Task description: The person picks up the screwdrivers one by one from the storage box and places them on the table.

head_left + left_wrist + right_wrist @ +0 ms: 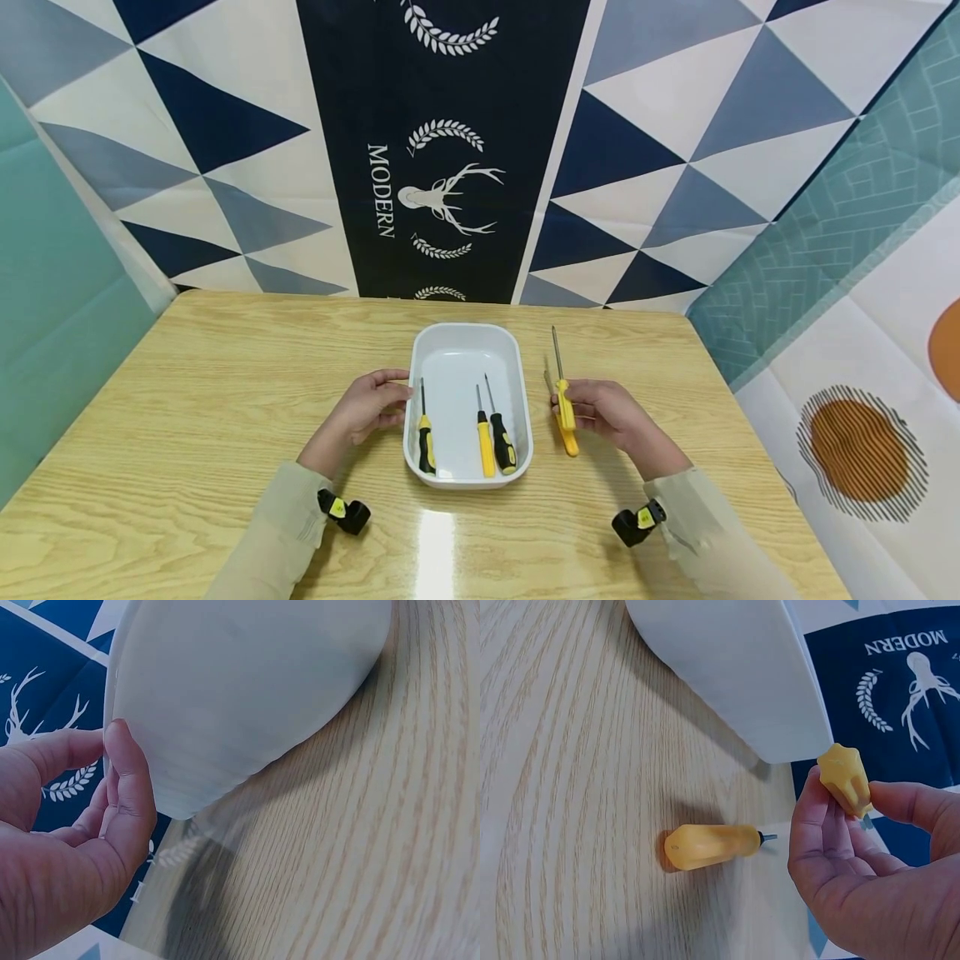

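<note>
A deep white plastic tray stands on the table. Inside lie a yellow-and-black screwdriver along the left wall, and a yellow-handled screwdriver beside a black-handled one on the right. My left hand holds the tray's left rim, fingertips against its outer wall in the left wrist view. To the right of the tray, my right hand pinches a screwdriver by its yellow handle, shaft pointing away. Below it, another yellow-handled screwdriver lies on the tabletop, partly hidden in the head view.
The wood-grain table reaches back to a patterned cloth wall. Teal sheeting hangs at the left, and a white sheet with orange circles is at the right. Each wrist wears a small black camera.
</note>
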Demonstrator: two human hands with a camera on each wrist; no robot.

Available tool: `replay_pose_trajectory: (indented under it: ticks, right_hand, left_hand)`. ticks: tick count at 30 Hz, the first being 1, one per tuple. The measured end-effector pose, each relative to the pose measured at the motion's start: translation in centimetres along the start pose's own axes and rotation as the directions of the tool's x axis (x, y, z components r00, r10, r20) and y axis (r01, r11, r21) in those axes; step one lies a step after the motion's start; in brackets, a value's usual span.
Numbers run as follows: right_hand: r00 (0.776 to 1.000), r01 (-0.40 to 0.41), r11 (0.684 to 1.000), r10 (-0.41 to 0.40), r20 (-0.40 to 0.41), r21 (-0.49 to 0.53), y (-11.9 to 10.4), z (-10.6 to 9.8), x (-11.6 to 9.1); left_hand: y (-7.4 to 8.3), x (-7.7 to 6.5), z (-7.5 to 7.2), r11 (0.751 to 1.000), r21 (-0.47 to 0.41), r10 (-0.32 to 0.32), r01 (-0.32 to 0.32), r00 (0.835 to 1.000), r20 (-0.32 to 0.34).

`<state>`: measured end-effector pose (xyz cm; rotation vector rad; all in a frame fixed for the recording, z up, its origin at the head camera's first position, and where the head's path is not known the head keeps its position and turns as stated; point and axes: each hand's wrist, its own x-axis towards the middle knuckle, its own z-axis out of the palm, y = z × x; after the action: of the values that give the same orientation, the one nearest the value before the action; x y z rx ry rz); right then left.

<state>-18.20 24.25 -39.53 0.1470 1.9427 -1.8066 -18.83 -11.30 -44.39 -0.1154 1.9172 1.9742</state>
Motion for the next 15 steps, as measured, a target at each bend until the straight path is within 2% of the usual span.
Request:
replay_pose_trajectory:
  ticks: [15]
  right_hand:
    - [1.0, -0.001, 0.998, 0.0, -0.024, -0.058, 0.5, -1.2, -0.7]
  left_hand:
    - [0.3, -0.4, 0.1, 1.0, 0.002, 0.007, -0.007, 1.0, -0.002]
